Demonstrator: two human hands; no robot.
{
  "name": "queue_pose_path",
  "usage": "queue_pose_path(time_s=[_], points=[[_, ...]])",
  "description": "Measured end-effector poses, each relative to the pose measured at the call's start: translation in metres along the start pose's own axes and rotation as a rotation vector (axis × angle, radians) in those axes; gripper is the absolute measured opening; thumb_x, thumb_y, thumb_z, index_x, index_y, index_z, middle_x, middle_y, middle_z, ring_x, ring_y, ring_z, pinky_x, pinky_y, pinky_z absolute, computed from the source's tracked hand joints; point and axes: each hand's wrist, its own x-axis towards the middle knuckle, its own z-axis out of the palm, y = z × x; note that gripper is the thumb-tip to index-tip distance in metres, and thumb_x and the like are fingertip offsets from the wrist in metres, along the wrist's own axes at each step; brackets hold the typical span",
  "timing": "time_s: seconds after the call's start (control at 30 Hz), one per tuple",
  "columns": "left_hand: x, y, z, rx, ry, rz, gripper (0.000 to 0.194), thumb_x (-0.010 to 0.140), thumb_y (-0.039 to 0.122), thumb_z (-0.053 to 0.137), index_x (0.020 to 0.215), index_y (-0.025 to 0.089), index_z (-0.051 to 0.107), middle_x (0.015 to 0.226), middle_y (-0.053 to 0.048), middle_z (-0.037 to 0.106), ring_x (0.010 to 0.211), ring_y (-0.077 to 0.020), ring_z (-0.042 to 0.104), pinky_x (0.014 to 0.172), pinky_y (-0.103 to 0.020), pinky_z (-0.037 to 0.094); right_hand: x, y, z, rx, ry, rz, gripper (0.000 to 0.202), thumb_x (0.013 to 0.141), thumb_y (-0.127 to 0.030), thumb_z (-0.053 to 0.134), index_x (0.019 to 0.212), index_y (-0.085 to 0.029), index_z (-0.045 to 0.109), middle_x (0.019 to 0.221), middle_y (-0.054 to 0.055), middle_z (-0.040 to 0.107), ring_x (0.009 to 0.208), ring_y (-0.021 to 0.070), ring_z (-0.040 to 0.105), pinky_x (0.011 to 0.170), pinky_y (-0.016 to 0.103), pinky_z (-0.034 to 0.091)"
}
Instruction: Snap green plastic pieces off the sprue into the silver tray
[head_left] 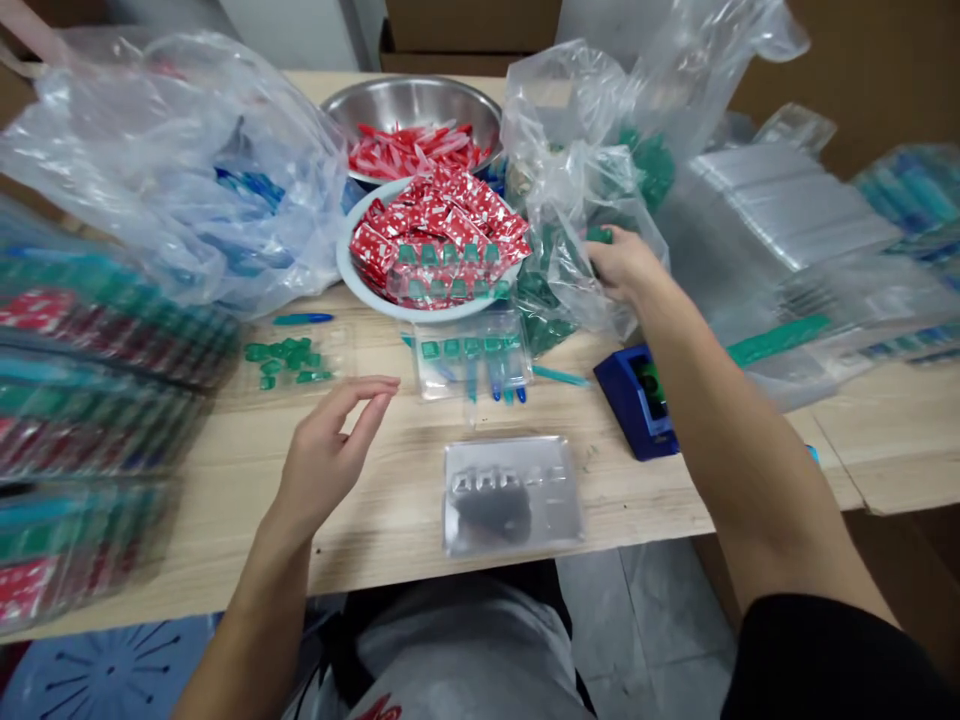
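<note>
My right hand [626,265] is at the mouth of a clear plastic bag [574,190] of green pieces. Its fingers are closed around a small green plastic piece [600,234], partly hidden by the hand and bag. My left hand [334,450] hovers over the table with thumb and forefinger pinched together, nothing visible between them. Beside it lies a clear tray with loose green pieces [285,358]. Nearest me, a clear plastic blister tray [514,495] lies flat, its small moulded pockets unfilled. Behind it, another clear blister tray [431,385] carries a row of green pieces.
A pale bowl [346,265] holds red printed packets, with a green-filled strip on top. Behind stands a steel bowl [349,95] of red sticks. Blurred packed trays [90,400] stack at left; clear trays [802,210] stack at right. A blue device [622,405] sits near my right forearm.
</note>
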Motion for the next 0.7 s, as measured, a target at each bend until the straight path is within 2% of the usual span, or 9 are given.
queue_pose_path(time_s=[0.07,0.1,0.13,0.17,0.2,0.27,0.37,0.5,0.7], points=[[-0.006,0.003,0.000,-0.038,-0.003,-0.051,0.016,0.095,0.028,0.052,0.095,0.022,0.066,0.101,-0.002,0.074,0.099,-0.0168,0.069,0.087,-0.030,0.054,-0.022,-0.016,-0.016,0.044,0.086,0.020,0.033,0.095,-0.005,0.043,0.127,-0.007,0.048,0.083,-0.003,0.058,0.059,0.0014,0.051,0.061,0.019,0.043],[-0.009,0.007,0.001,-0.070,-0.006,-0.069,0.015,0.095,0.028,0.052,0.094,0.022,0.066,0.100,-0.002,0.074,0.098,-0.0168,0.070,0.086,-0.030,0.055,-0.038,-0.021,-0.022,0.076,0.108,0.008,0.035,0.094,-0.005,0.040,0.128,-0.008,0.047,0.079,-0.006,0.054,0.058,-0.0005,0.050,0.061,0.018,0.039],[-0.011,0.013,0.004,-0.112,-0.013,-0.083,0.015,0.095,0.028,0.052,0.094,0.022,0.066,0.100,-0.002,0.074,0.097,-0.0168,0.070,0.086,-0.030,0.055,-0.057,-0.024,-0.027,0.122,0.131,-0.005,0.034,0.093,-0.005,0.039,0.124,-0.012,0.049,0.072,-0.008,0.051,0.056,-0.0004,0.049,0.058,0.018,0.037],[-0.013,0.020,0.007,-0.163,-0.030,-0.093,0.015,0.095,0.028,0.052,0.094,0.022,0.066,0.100,-0.002,0.074,0.097,-0.0166,0.070,0.087,-0.030,0.056,-0.076,-0.023,-0.029,0.261,0.109,0.018,0.031,0.089,-0.005,0.042,0.116,-0.016,0.052,0.065,-0.009,0.048,0.053,0.0011,0.049,0.053,0.017,0.034],[-0.015,0.029,0.011,-0.222,-0.056,-0.099,0.014,0.095,0.027,0.052,0.095,0.022,0.066,0.100,-0.002,0.074,0.096,-0.0164,0.070,0.087,-0.030,0.056,-0.095,-0.020,-0.028,0.389,0.037,0.043,0.028,0.085,-0.006,0.046,0.109,-0.019,0.053,0.060,-0.010,0.047,0.051,0.0022,0.049,0.048,0.016,0.031],[-0.021,0.047,0.021,-0.349,-0.126,-0.107,0.014,0.095,0.024,0.052,0.099,0.022,0.065,0.100,-0.002,0.074,0.094,-0.0156,0.071,0.083,-0.028,0.058,-0.130,-0.004,-0.018,0.558,-0.171,0.128,0.026,0.075,-0.013,0.059,0.099,-0.022,0.054,0.063,-0.008,0.055,0.048,0.0037,0.052,0.043,0.015,0.033],[-0.028,0.071,0.034,-0.521,-0.225,-0.133,0.018,0.095,0.020,0.054,0.110,0.023,0.063,0.102,-0.003,0.071,0.089,-0.0127,0.070,0.077,-0.023,0.059,-0.168,0.025,0.011,0.683,-0.371,0.267,0.032,0.068,-0.020,0.071,0.096,-0.022,0.055,0.071,-0.005,0.062,0.049,0.0059,0.058,0.043,0.016,0.043],[-0.035,0.080,0.042,-0.636,-0.242,-0.171,0.029,0.093,0.020,0.060,0.120,0.027,0.059,0.107,-0.002,0.066,0.090,-0.0102,0.067,0.081,-0.021,0.057,-0.196,0.049,0.040,0.761,-0.459,0.290,0.031,0.075,-0.020,0.073,0.102,-0.025,0.059,0.086,-0.002,0.066,0.059,0.0068,0.063,0.054,0.019,0.054],[-0.038,0.073,0.036,-0.541,-0.293,-0.106,0.025,0.090,0.019,0.065,0.113,0.028,0.064,0.104,0.000,0.063,0.093,-0.0101,0.063,0.085,-0.020,0.053,-0.210,0.054,0.042,0.752,-0.562,0.282,0.033,0.081,-0.025,0.072,0.112,-0.027,0.059,0.090,-0.001,0.067,0.071,0.0097,0.067,0.066,0.023,0.058]])
